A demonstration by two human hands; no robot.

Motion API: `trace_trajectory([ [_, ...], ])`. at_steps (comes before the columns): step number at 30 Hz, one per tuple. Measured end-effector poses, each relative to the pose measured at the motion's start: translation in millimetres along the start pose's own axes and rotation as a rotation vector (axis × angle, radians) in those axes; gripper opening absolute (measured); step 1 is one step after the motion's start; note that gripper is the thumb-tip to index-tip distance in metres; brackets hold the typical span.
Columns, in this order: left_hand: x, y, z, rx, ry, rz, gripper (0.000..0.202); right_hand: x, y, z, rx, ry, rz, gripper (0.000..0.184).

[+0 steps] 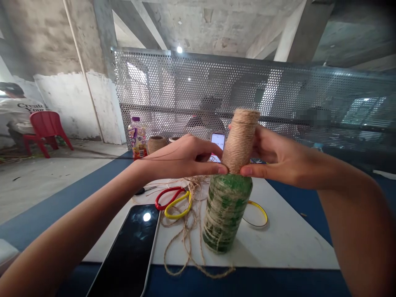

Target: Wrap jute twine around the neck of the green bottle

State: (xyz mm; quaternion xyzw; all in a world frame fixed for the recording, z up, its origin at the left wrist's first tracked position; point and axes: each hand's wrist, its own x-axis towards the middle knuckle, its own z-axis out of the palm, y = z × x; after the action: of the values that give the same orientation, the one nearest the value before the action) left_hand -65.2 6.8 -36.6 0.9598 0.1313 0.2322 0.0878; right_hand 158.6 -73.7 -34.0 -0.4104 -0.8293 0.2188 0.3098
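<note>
A green glass bottle (227, 210) stands on a white board, leaning slightly right at the top. Tight rows of jute twine (242, 138) cover its neck, while patchy fibrous strips ring the body. From the left, my left hand (194, 154) grips the lower neck, thumb tip pressed against the lowest twine. My right hand (275, 156) closes round the neck from the other side, its thumb at the same height and its fingers partly hidden behind. Loose twine (185, 243) lies tangled left of the bottle, beside scissors (175, 206) with one red and one yellow handle.
A large black phone (126, 247) lies front left on the white board (287, 243). A yellow tape roll (258, 213) is right of the bottle. Behind are a twine spool (156, 144), a drink bottle (137, 138), a lit phone (218, 141) and a perforated metal screen (185, 82).
</note>
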Motion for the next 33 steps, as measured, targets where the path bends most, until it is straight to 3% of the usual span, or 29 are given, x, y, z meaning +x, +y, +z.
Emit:
trace_trajectory([
  [6, -0.1, -0.9, 1.9, -0.014, 0.011, 0.02, 0.033, 0.8, 5.9, -2.5, -0.093, 0.039, 0.021, 0.085],
  [9, 0.1, -1.0, 1.7, -0.006, 0.019, 0.015, 0.033, 0.3, 4.4, -0.9, -0.116, 0.071, 0.046, 0.084],
  [17, -0.5, -4.1, 0.7, -0.014, 0.037, -0.011, 0.029, -3.0, -1.3, -0.2, 0.012, -0.034, -0.034, 0.08],
  [22, 0.5, -3.6, 0.8, -0.021, 0.036, 0.01, 0.029, 0.8, 3.3, -1.4, -0.118, 0.032, 0.02, 0.085],
  [27, 0.3, -2.0, -0.5, -0.041, 0.01, -0.012, 0.031, 1.0, 2.3, 2.0, -0.103, 0.107, 0.038, 0.084],
  [33, -0.6, -2.4, -1.5, -0.048, 0.022, 0.018, 0.033, -3.1, -2.8, 2.9, 0.021, 0.024, 0.008, 0.079],
])
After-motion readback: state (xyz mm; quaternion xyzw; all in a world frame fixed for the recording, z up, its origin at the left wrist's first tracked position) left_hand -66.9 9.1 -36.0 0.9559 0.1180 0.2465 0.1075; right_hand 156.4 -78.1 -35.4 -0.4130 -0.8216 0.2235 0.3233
